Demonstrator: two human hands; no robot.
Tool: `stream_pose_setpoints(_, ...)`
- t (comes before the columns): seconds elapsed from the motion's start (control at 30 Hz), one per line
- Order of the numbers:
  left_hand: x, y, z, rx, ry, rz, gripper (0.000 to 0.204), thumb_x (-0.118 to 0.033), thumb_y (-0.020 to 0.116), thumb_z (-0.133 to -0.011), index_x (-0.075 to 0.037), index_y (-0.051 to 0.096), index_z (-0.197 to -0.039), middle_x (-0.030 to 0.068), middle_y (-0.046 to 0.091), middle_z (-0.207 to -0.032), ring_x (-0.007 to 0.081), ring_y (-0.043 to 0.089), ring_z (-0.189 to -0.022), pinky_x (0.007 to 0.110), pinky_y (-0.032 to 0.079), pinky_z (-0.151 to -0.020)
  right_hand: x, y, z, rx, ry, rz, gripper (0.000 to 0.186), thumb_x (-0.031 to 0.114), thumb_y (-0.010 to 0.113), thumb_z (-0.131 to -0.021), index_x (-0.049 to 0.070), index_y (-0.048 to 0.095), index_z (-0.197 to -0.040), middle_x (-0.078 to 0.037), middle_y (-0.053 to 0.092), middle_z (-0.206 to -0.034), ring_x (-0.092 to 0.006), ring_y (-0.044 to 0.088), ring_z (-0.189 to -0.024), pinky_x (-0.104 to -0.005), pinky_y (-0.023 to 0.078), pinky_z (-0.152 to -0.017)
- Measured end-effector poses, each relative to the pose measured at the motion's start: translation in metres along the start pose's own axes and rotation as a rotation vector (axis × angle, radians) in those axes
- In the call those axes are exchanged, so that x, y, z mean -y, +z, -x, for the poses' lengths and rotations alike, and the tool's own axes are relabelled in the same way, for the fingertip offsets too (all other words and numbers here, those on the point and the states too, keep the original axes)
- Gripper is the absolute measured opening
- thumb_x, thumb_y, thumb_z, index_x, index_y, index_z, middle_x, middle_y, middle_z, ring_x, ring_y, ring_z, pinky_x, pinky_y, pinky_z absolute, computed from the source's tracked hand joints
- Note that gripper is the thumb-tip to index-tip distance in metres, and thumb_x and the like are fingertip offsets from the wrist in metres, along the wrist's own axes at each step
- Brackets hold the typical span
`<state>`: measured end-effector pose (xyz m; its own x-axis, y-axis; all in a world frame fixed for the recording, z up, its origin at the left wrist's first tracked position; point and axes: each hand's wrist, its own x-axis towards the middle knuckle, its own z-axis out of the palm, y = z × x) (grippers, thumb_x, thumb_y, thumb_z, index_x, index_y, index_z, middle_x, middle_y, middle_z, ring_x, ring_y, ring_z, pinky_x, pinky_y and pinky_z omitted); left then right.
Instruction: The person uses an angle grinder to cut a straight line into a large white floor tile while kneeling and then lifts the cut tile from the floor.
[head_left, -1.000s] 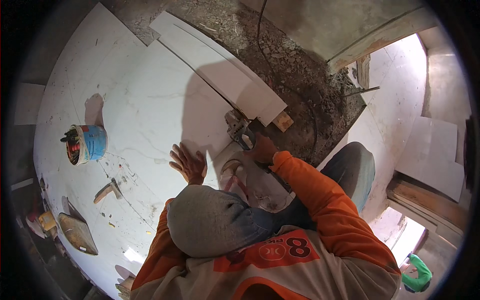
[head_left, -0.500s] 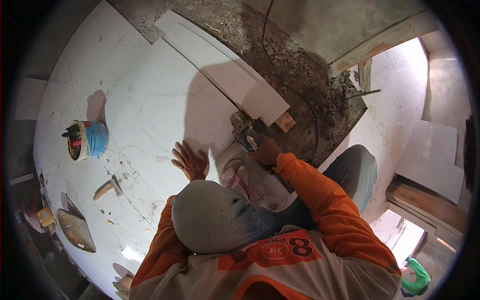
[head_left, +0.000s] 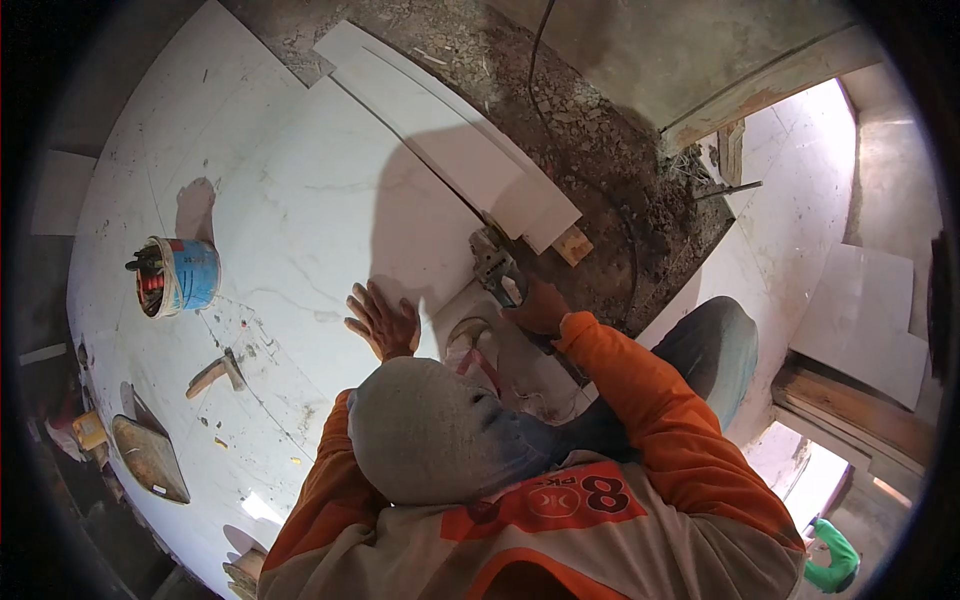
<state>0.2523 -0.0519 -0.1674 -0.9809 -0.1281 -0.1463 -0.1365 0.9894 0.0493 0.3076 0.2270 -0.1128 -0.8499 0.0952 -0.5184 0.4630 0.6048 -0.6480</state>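
Note:
My right hand (head_left: 540,307) is wrapped round an angle grinder (head_left: 493,265), its head down at the near end of a dark straight gap in the white tile. My left hand (head_left: 386,322) lies flat on the large veined tile (head_left: 290,190), fingers spread, to the left of the grinder. Beyond the gap runs a narrow white tile strip (head_left: 440,130), its near end over a wooden block (head_left: 573,245). My shadow darkens the tile around the grinder, and the disc's contact is too small to make out.
A blue bucket of tools (head_left: 195,275) stands at left, near a hammer (head_left: 217,374) and a mortar-stained rectangular board (head_left: 150,458). Broken rubble (head_left: 600,150) and a dark cord (head_left: 531,75) lie beyond the strip. A green sleeve (head_left: 835,557) shows at lower right.
The grinder and my right hand have shifted slightly right and toward me along the gap. My left hand stays flat on the tile.

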Motion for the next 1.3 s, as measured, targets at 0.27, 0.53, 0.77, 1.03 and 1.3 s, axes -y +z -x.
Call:
stream_pose_setpoints(0.27,-0.004,0.004,0.004,0.033,0.003,-0.035,0.078,-0.045,0.045,-0.088,-0.006,0.019,-0.151,0.0146,0.011,-0.158,0.0378,0.004,-0.146,0.060,0.002,-0.114,-0.007,0.003,-0.010,0.046,0.044,0.068,0.081,0.042,0.079,-0.064,-0.005,0.051,-0.122,-0.027,0.063,-0.109,-0.0401,0.064,-0.100,-0.0441,0.049,-0.090)
stream_pose_setpoints(0.53,-0.004,-0.001,0.006,0.016,0.008,-0.018,0.076,-0.043,0.043,-0.091,-0.005,0.018,-0.151,0.0166,0.010,-0.158,0.0381,0.002,-0.146,0.060,0.002,-0.114,-0.013,0.005,-0.007,0.059,0.027,0.035,0.078,0.040,0.078,-0.065,-0.005,0.050,-0.123,-0.027,0.064,-0.107,-0.0403,0.064,-0.098,-0.0431,0.050,-0.089)
stream_pose_setpoints(0.77,-0.004,0.006,0.004,0.010,0.026,-0.030,0.075,-0.044,0.043,-0.091,-0.004,0.020,-0.150,0.0180,0.012,-0.158,0.0393,0.006,-0.145,0.061,0.004,-0.113,0.032,-0.033,-0.003,0.062,0.031,-0.077,0.074,0.037,0.078,-0.065,-0.006,0.053,-0.120,-0.030,0.063,-0.104,-0.0406,0.063,-0.099,-0.0435,0.050,-0.087)
stream_pose_setpoints(1.03,-0.089,-0.061,0.030,0.465,0.296,1.173,0.051,-0.013,0.064,-0.086,-0.003,0.048,-0.133,0.0159,0.062,-0.121,0.0297,0.059,-0.113,0.039,0.046,-0.097,0.056,-0.098,0.026,-0.206,-0.159,-0.258,0.066,0.031,0.079,-0.069,-0.007,0.054,-0.117,-0.022,0.066,-0.103,-0.0312,0.065,-0.095,-0.0396,0.049,-0.086)
stream_pose_setpoints(1.3,-0.147,-0.097,0.059,0.415,0.949,1.115,0.090,-0.031,0.057,-0.091,0.003,-0.003,-0.149,0.0320,0.035,-0.142,0.0401,0.043,-0.129,0.046,0.038,-0.103,0.066,-0.090,0.071,-0.109,-0.074,-0.522,0.045,0.013,0.074,-0.076,-0.003,0.057,-0.115,-0.012,0.067,-0.105,-0.0178,0.064,-0.094,-0.0325,0.050,-0.084)
